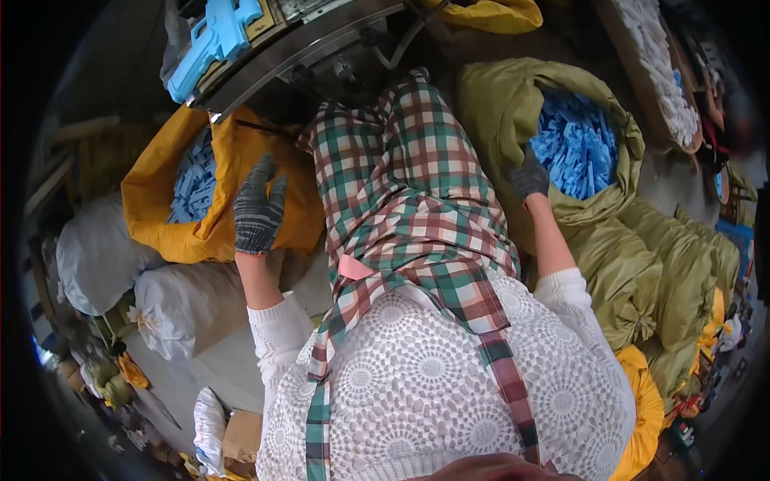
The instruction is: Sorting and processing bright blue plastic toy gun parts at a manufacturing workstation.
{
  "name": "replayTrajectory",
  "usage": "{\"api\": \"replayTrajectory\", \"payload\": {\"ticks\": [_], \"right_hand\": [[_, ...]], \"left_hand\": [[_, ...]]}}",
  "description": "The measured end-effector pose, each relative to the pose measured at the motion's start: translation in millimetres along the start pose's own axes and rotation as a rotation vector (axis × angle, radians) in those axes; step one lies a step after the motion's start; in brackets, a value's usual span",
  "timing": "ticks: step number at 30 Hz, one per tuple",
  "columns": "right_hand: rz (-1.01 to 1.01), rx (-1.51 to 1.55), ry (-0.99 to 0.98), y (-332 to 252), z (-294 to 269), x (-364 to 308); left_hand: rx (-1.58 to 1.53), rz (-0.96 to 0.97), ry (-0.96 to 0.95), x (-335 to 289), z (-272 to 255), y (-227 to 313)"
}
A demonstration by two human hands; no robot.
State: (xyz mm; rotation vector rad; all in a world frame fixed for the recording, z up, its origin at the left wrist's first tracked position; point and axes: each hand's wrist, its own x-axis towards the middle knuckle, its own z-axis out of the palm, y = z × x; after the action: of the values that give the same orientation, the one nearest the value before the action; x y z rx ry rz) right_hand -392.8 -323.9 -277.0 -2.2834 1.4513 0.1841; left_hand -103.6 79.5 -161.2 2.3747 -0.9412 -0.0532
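My left hand, in a dark grey knit glove, is open with its fingers apart, against the side of a yellow-orange sack. That sack gapes open, and light blue plastic pieces lie inside. On my other side stands an olive-green sack, its mouth rolled back around a heap of blue plastic pieces. My right hand, also gloved, is closed at the near left rim of this sack, with its fingers curled and partly hidden by the fabric.
Ahead is a metal-edged machine table with a light blue toy gun on it. White sacks lie at left, and full olive sacks at right. A cardboard box sits at the lower left. A long bin of white pieces stands far right.
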Motion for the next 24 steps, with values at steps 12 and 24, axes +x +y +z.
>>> {"api": "replayTrajectory", "payload": {"ticks": [12,24], "right_hand": [[-0.91,-0.098,0.199,-162.9,-36.6,-43.1],[-1.031,0.17,0.021,-110.5,-34.6,-0.5]], "left_hand": [[-0.034,-0.082,-0.13,-19.8,26.5,-2.4],[0.048,-0.015,-0.265,2.0,31.9,32.3]]}}
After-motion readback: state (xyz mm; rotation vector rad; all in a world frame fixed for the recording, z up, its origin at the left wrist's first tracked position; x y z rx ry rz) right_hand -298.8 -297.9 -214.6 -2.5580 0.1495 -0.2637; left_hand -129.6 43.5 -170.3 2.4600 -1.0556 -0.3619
